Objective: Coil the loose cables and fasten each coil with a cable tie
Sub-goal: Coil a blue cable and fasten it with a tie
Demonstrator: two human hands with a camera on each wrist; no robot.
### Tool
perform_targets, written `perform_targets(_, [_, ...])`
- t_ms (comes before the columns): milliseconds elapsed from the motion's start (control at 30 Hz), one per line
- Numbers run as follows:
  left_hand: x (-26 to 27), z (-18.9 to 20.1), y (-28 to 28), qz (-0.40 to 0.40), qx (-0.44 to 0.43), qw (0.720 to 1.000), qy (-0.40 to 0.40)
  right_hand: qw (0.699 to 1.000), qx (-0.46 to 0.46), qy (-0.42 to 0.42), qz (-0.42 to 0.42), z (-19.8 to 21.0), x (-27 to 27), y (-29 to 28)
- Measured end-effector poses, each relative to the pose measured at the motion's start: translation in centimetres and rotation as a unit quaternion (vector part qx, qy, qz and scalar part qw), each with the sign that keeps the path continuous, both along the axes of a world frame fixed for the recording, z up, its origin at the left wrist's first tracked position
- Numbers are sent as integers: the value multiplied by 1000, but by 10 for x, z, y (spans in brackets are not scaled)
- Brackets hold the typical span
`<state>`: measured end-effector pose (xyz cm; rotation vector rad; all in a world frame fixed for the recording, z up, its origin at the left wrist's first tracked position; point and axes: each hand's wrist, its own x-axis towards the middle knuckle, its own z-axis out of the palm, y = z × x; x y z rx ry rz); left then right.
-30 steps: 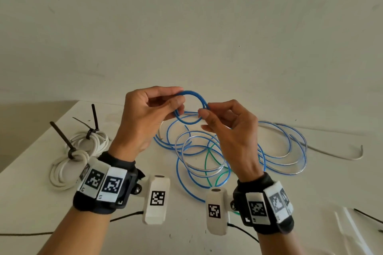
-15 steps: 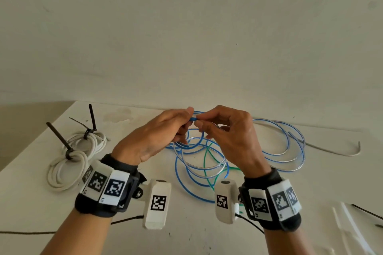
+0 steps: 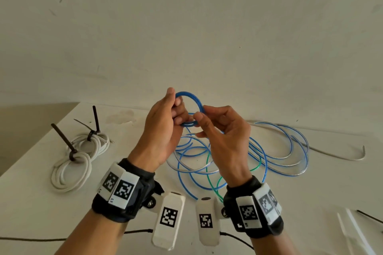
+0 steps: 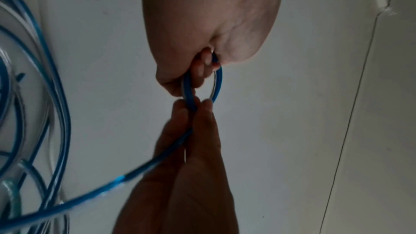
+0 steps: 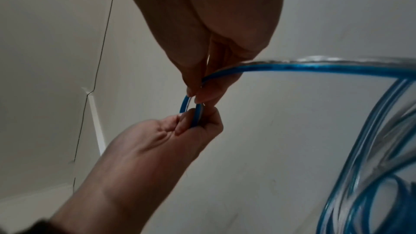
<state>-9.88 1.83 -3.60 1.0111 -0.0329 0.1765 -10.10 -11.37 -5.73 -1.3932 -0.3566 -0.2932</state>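
Note:
A blue cable is being wound into a small coil (image 3: 193,99) held above the table. My left hand (image 3: 178,109) grips the coil's left side, thumb on top. My right hand (image 3: 198,117) pinches the coil's right side between thumb and forefinger. In the left wrist view the left hand (image 4: 202,72) holds the coil (image 4: 218,81) while the right hand's fingertips (image 4: 193,108) pinch it from below. The right wrist view shows the right hand (image 5: 199,93) on the coil (image 5: 184,103), and the cable's tail (image 5: 315,68) running off right. The rest of the blue cable (image 3: 275,151) lies loose on the table.
Two white cable coils (image 3: 71,168) fastened with black ties (image 3: 62,139) lie at the table's left. A green cable (image 3: 208,174) crosses under the blue loops. A grey cable (image 3: 342,156) trails at the right. Clear strips (image 3: 352,225) and a black tie (image 3: 371,216) lie front right.
Half a second ago both hands were lower and pressed together over the loose loops. They have since risen, and the small blue coil stands upright between them again.

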Motion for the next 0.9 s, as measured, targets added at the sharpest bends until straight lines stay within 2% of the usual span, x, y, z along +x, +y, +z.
perform_targets(67, [-1,2,5,-38,17,999,20,1000,-22,-14,-11,1,4,-9])
perform_targets(167, [-1,5,16,-86,88,990,74,992,-118,-40,10,6,9,-25])
perform_targets(300, [-3,-4,13,-70,260,960,81,967,-242,-60,49,7,12,-36])
perform_targets(367, [-4,-8,7,-61,295,951,63,963,-255,-62,54,7,11,-37])
perform_targets(433, [-4,-9,3,-30,276,959,53,971,-226,-56,48,6,11,-35])
perform_targets(533, [-2,-2,1,31,158,985,67,990,-133,-35,21,3,9,-23])
perform_targets(667, [-6,5,2,45,54,995,65,998,-59,-7,4,-5,4,-2])
perform_targets(767, [-7,6,0,58,22,996,62,996,-84,-25,10,-7,2,2])
perform_targets(900, [-6,8,-1,80,16,996,48,984,-163,-58,-33,-11,3,1])
